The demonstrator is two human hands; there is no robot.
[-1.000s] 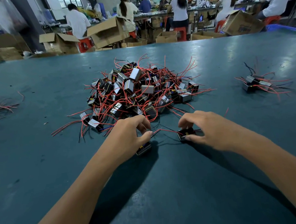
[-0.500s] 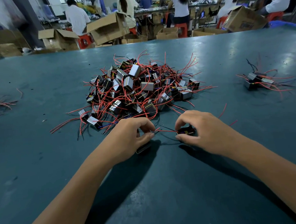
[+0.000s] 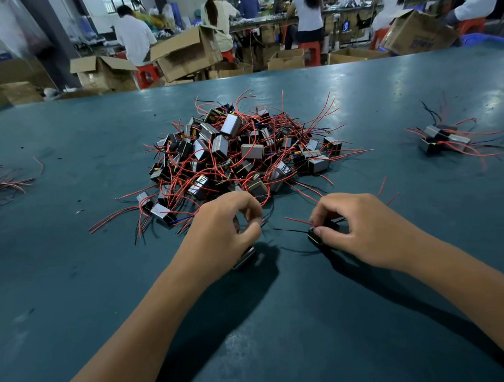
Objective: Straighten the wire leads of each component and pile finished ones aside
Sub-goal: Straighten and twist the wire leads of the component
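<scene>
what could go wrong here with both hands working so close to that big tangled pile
1. The left hand grips a component right at the edge of the big pile; loose red leads there could snag and drag unfinished parts along.
2. The right hand pinches a second component whose thin leads point toward the left hand, so the two sets might tangle.
3. The small finished pile sits far right; a careless toss could bend the leads again.
</scene>
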